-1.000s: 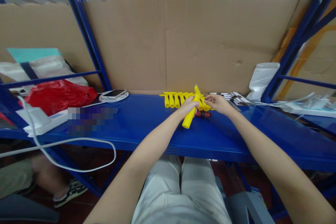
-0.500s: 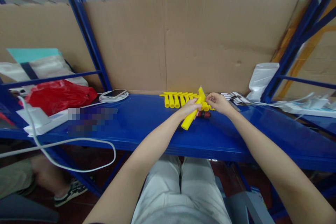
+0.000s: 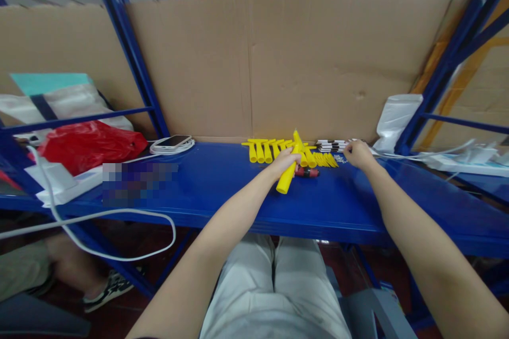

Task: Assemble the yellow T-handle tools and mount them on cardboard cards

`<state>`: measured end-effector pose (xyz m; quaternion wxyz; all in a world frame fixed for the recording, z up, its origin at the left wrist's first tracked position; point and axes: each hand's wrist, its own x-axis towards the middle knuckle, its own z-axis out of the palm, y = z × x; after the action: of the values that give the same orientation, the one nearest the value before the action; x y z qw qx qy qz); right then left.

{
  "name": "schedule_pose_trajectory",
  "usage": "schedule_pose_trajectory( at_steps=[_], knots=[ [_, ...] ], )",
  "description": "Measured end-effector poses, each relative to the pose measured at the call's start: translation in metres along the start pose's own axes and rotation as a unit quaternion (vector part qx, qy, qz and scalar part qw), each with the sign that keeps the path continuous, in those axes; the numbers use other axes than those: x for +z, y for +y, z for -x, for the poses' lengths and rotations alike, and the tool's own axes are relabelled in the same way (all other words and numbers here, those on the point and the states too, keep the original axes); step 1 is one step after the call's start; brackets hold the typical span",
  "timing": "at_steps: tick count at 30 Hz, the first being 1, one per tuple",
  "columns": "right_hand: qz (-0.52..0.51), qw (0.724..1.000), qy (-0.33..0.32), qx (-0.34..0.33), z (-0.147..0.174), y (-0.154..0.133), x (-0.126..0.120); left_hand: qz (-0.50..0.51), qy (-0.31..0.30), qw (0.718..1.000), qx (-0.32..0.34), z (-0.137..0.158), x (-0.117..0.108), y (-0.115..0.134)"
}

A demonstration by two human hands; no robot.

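Note:
My left hand (image 3: 287, 160) is wrapped round a yellow T-shaped plastic handle (image 3: 284, 183), its hollow round end tilted down towards me. My right hand (image 3: 359, 153) is at the back right with curled fingers; whether they pinch anything is hidden. It is beside a small pile of tiny whitish pieces (image 3: 340, 159) and black-and-white strips (image 3: 331, 146). More yellow T-shaped handles (image 3: 260, 153) stand in a row behind my left hand. Small flat yellow pieces (image 3: 326, 160) lie between the hands. A red-and-black tool handle (image 3: 308, 172) lies partly behind the held piece.
The blue shelf (image 3: 222, 190) is backed by cardboard (image 3: 191, 63). Left lie a phone (image 3: 174, 141) on a coiled white cable, a red bag (image 3: 91, 143) and a power strip (image 3: 85, 183). A white pouch (image 3: 397, 122) leans at the right post. A person's leg (image 3: 71, 262) shows lower left.
My right hand has left the upper end of the yellow handle and moved right to the small pieces and strips. My left hand keeps its hold, with the handle tilted slightly more upright.

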<state>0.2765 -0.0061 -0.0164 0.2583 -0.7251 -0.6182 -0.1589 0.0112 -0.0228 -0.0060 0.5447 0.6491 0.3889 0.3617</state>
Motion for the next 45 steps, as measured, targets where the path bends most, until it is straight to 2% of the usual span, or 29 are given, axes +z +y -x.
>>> schedule_pose_trajectory(
  at_steps=[4, 9, 14, 19, 23, 25, 26, 29, 32, 35, 41, 45],
  knots=[
    [0.052, 0.997, -0.036, 0.048, 0.001, 0.015, 0.013, 0.002, -0.006, 1.0, -0.001, 0.0, 0.0, 0.0],
    [0.053, 0.994, -0.069, 0.067, 0.005, 0.008, 0.018, 0.007, -0.006, 1.0, 0.002, -0.002, 0.0, -0.003],
    [0.051, 0.996, -0.044, 0.062, 0.006, 0.007, 0.023, 0.011, -0.006, 1.0, 0.001, -0.002, 0.0, -0.003],
    [-0.021, 0.997, -0.02, 0.075, 0.003, 0.003, 0.025, 0.017, -0.012, 1.0, 0.002, -0.001, 0.0, -0.003],
    [-0.167, 0.98, 0.023, 0.108, 0.002, -0.015, 0.014, 0.034, -0.02, 0.999, -0.009, -0.001, -0.001, -0.003],
    [-0.294, 0.944, 0.034, 0.144, 0.004, -0.03, 0.007, 0.051, -0.038, 0.998, -0.014, -0.001, -0.002, -0.002],
    [-0.375, 0.913, 0.025, 0.159, 0.006, -0.038, 0.003, 0.059, -0.051, 0.997, -0.016, -0.001, -0.003, -0.002],
    [-0.594, 0.779, -0.092, 0.178, 0.014, -0.064, -0.01, 0.077, -0.098, 0.992, -0.03, -0.002, -0.004, 0.001],
    [-0.664, 0.693, -0.206, 0.193, 0.023, -0.086, -0.022, 0.096, -0.122, 0.987, -0.035, -0.002, -0.006, 0.004],
    [-0.7, 0.636, -0.254, 0.202, 0.028, -0.099, -0.03, 0.105, -0.123, 0.986, -0.048, -0.001, -0.007, 0.006],
    [-0.784, 0.509, -0.23, 0.271, 0.027, -0.101, -0.03, 0.127, -0.138, 0.981, -0.056, -0.001, -0.008, 0.009],
    [-0.8, 0.481, -0.218, 0.285, 0.026, -0.101, -0.029, 0.137, -0.145, 0.979, -0.047, -0.002, -0.007, 0.007]
  ],
)
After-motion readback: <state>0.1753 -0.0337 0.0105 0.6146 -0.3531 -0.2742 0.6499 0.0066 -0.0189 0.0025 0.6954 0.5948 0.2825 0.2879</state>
